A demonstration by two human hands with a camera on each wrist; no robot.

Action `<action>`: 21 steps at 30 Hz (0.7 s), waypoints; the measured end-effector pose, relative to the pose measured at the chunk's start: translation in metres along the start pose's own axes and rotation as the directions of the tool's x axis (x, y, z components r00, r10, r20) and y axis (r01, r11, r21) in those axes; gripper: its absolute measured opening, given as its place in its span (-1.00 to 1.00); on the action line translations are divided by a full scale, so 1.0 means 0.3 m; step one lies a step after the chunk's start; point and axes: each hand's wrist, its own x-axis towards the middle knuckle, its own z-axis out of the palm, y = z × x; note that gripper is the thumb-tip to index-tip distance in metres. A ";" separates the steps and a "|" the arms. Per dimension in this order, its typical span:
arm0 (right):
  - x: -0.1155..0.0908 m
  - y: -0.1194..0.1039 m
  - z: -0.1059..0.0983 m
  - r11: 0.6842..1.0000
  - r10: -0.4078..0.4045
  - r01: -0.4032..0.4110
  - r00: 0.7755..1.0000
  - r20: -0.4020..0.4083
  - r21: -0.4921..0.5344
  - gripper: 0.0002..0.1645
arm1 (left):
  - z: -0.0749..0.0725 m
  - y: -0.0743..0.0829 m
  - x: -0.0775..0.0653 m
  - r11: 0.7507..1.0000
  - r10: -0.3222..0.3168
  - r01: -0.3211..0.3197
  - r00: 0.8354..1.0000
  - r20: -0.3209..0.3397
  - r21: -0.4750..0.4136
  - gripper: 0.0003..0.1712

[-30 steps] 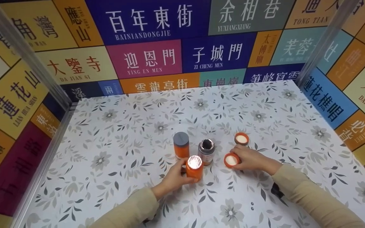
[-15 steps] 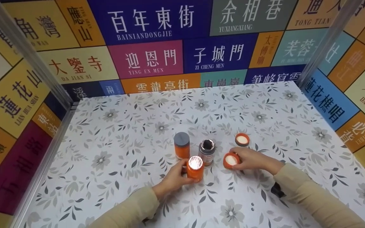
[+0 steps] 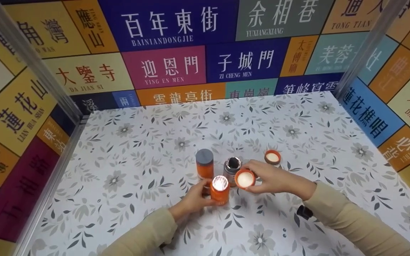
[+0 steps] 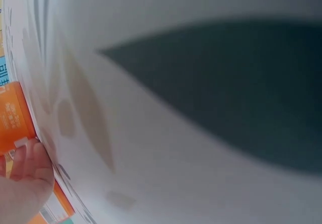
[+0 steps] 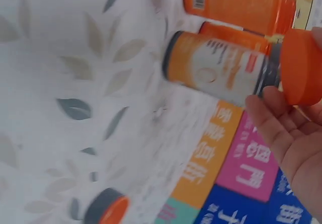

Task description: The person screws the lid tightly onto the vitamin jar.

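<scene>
My left hand (image 3: 193,197) grips an orange bottle (image 3: 220,193) with a shiny foil seal across its mouth, standing upright on the table. In my right hand (image 3: 271,177) an orange cap (image 3: 245,179) is pinched at its edge, its pale inside facing up in the head view. The right wrist view shows the cap's smooth orange top close to the bottle necks. Just behind it stands a grey-necked bottle (image 3: 230,170) with torn foil round its dark, uncovered mouth. A third bottle, orange with a grey cap (image 3: 204,164), stands to the left of that one.
Another cap (image 3: 272,156), grey outside with an orange rim, lies upturned beyond my right hand. A white cloth with grey leaves (image 3: 148,142) covers the table. Panels with Chinese lettering (image 3: 169,67) rise along the back and sides.
My right hand has lifted the orange cap off the table and carried it left, towards the foil-sealed bottle. The left hand still grips that bottle in nearly the same spot.
</scene>
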 end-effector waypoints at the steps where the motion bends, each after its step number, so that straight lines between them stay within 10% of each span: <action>1: 0.006 -0.012 0.002 0.998 -0.037 0.037 0.999 -0.003 -0.055 -0.49 | -0.003 -0.003 0.000 1.000 0.010 -0.010 1.000 0.005 -0.003 -0.33; 6: 0.034 -0.056 0.007 0.962 -0.128 0.128 0.992 0.014 -0.242 -0.43 | -0.013 -0.012 0.004 1.000 0.025 -0.025 1.000 0.017 0.005 -0.37; 21: 0.071 -0.099 0.000 0.941 -0.113 0.128 0.991 0.065 -0.314 -0.37 | -0.019 -0.006 0.013 0.999 -0.008 0.007 1.000 0.023 0.041 -0.36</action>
